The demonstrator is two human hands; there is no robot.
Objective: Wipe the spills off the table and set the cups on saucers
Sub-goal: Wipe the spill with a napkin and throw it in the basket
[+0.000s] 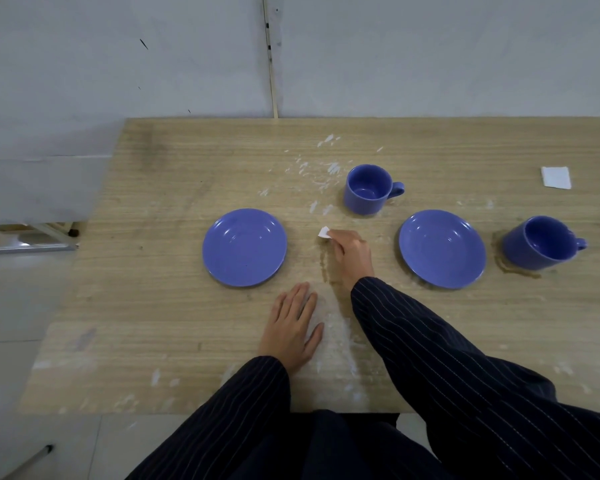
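Right hand (350,256) curled shut around a small white tissue (324,232), only a corner poking out past the fingertips, pressed down on the table (160,306) between the two saucers; brownish smear (326,268) on the wood just beside that hand; left hand (291,327) flat on the table, palm down, fingers spread a little, holding nothing, nearer the front edge; both sleeves dark pinstripe. Left saucer (245,247) bare, left of the wiping hand; right saucer (442,248) bare, right of it. One cup (369,189) upright on the wood behind, handle to the right; second cup (537,242) just right of the right saucer, sitting in a brown spill ring (515,270), apparently tilted; neither on a saucer. Folded white napkin (556,177) far right. White flecks (326,168) scattered mid-table.
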